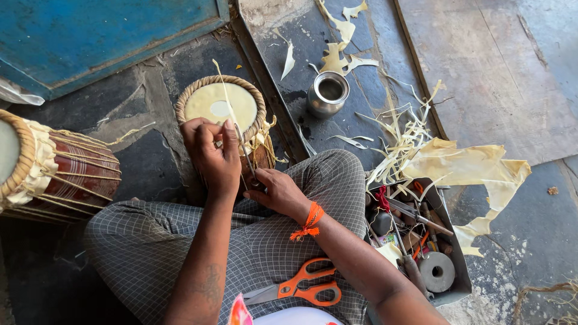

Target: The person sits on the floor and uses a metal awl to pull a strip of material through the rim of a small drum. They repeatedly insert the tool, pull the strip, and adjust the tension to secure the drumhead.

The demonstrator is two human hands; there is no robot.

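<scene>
Left hand (212, 150) closed, fingers pinched on a thin pale strip (224, 90) that runs up across the drum head. Right hand (278, 194) also closed, gripping low on a thin metal tool (245, 153) whose shaft slants up toward the left fingers; what the tip does is hidden behind the hand.

Small drum (224, 111) stands upright on the stone floor (150, 150), just past the person's crossed legs, touching the shins, woven rim up. Both hands sit at its near edge.

Step, as a judgement: lacing or tightening the strip at the drum's rim, mid-pull. Next move calls for keeping the strip taut with the left while the right works the tool point under the rim braid; slack or a slip would loosen the lace.

Around: bigger drum (54, 168) lying on its side at the left edge. Orange-handled scissors (301, 289) rest on the lap. Metal tray (448, 241) of tools just right of the knee. Small steel pot (328, 93) farther out on the floor, pale hide scraps (469, 168) and shavings scattered near it. Orange thread on the right wrist.
</scene>
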